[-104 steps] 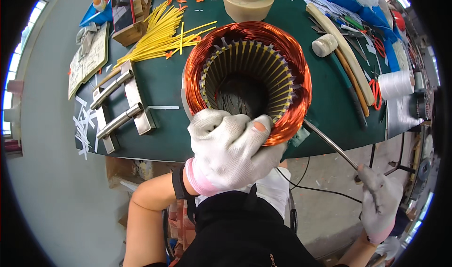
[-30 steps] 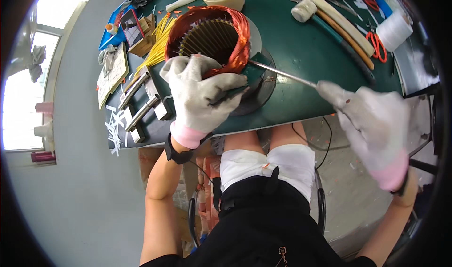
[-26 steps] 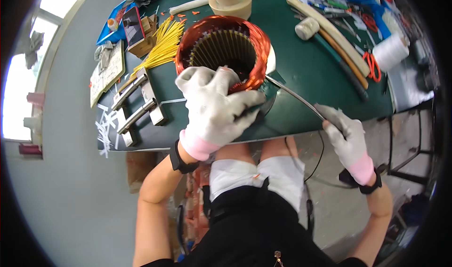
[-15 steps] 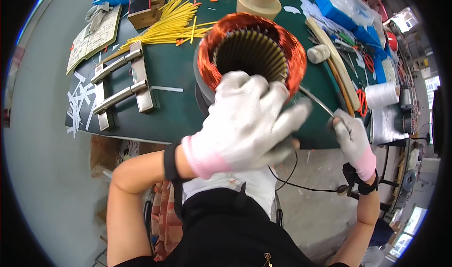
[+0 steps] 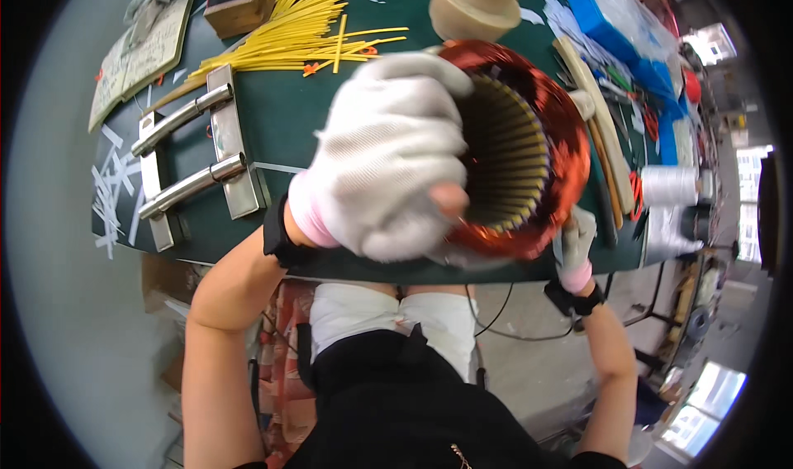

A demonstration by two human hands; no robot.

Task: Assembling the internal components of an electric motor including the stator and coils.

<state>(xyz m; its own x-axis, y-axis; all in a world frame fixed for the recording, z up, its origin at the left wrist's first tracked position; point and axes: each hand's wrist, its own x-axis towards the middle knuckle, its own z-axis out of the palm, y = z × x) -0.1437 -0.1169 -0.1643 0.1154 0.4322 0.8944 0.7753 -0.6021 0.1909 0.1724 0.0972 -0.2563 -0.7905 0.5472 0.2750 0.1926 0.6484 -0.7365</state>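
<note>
Motor stator point(image 5: 529, 151), copper-wound, ring of yellow slot liners inside; stands near the front edge of the green bench point(image 5: 281, 142). Left hand point(image 5: 388, 159), white glove, fingers clamped over its near rim. Right hand point(image 5: 576, 238), gloved, touching its lower right side; grip cannot be told. Behind: yellow strips point(image 5: 289, 43), cream spool point(image 5: 475, 4), steel handles point(image 5: 186, 151).

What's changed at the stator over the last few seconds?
The right hand has come in from out beside the bench to the stator's right edge; the long metal rod it held is no longer visible. The left hand stays on the copper winding's near rim. The yellow strips and metal handles are unmoved.
</note>
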